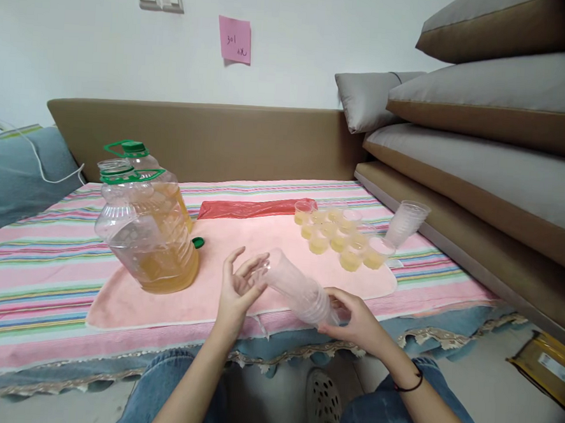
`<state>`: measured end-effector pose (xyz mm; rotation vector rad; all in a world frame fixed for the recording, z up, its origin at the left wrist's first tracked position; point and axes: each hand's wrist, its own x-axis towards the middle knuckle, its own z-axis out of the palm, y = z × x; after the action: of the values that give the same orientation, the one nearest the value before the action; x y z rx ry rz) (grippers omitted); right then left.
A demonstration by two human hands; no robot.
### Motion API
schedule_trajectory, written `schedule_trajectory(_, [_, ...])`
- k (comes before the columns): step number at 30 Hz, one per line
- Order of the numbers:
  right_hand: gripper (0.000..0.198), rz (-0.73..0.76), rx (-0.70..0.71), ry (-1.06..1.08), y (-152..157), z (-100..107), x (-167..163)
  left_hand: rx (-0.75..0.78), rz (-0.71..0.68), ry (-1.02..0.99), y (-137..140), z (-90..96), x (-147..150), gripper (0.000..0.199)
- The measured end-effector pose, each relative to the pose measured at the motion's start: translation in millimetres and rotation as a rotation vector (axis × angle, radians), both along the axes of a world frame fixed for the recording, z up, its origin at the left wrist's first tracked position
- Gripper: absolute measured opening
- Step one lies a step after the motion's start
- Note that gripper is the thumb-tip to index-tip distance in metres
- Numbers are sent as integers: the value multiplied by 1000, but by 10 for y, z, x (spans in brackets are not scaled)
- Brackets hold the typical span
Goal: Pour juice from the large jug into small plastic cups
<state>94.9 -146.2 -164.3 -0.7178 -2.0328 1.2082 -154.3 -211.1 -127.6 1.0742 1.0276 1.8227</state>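
A long stack of clear plastic cups (297, 289) lies slantwise in the air over the front edge of the bed. My right hand (352, 321) is closed round its lower right end, where the rims bunch together. At the upper left end, my left hand (240, 282) has its thumb and fingertips curled about the base of the end cup, with the other fingers raised apart. Beyond the hands, several clear cups (319, 241) of yellow liquid stand grouped on a pink mat (243, 234). Another cup stack (406, 224) leans at the group's right.
At left stand an uncapped large bottle (151, 248) of yellow liquid and a green-capped bottle (136, 148) behind it. A green cap (197, 242) lies beside them. A red plastic bag (249, 209) stretches across the back. Piled cushions (478, 140) border the right; a carton (545, 368) sits on the floor.
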Motion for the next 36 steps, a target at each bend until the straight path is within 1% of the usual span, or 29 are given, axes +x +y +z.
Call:
schedule_trajectory(2, [49, -66, 19, 14, 57, -16, 77, 8, 85, -12, -2, 56, -104, 75])
schedule_trajectory(4, [49, -167, 32, 69, 142, -24, 186, 5, 150, 0, 9, 88, -195, 71])
schedule_trajectory(6, [52, -323, 55, 162, 249, -22, 319, -17, 196, 56, 42, 79, -254, 72])
schedule_trajectory(8, [57, -527, 101, 258, 370, -15, 469, -45, 231, 140, 101, 26, -270, 74])
schedule_trajectory(11, [60, -871, 189, 337, 574, -36, 716, -111, 208, 223, 212, -109, -235, 76])
schedule_trajectory(14, [64, -1186, 224, 346, 809, -120, 967, -186, 158, 277, 304, -237, -173, 75])
schedule_trajectory(15, [66, -1270, 220, 339, 894, -157, 1043, -200, 153, 306, 325, -266, -153, 75])
schedule_trajectory(17, [67, -1386, 187, 314, 1067, -238, 1176, -210, 142, 366, 350, -299, -119, 74])
schedule_trajectory(19, [63, -1445, 138, 271, 1231, -316, 1275, -206, 123, 402, 357, -306, -94, 73])
schedule_trajectory(23, [37, -1489, 32, 164, 1486, -439, 1379, -181, 115, 430, 334, -291, -72, 77])
schedule_trajectory(25, [28, -1490, -1, 131, 1580, -483, 1397, -176, 122, 451, 313, -282, -70, 79])
schedule_trajectory(30, [26, -1429, 19, 92, 1758, -578, 1417, -154, 168, 453, 266, -248, -94, 78])
schedule_trajectory(36, [30, -1421, 67, 60, 1869, -715, 1476, -73, 246, 457, 201, -184, -183, 70])
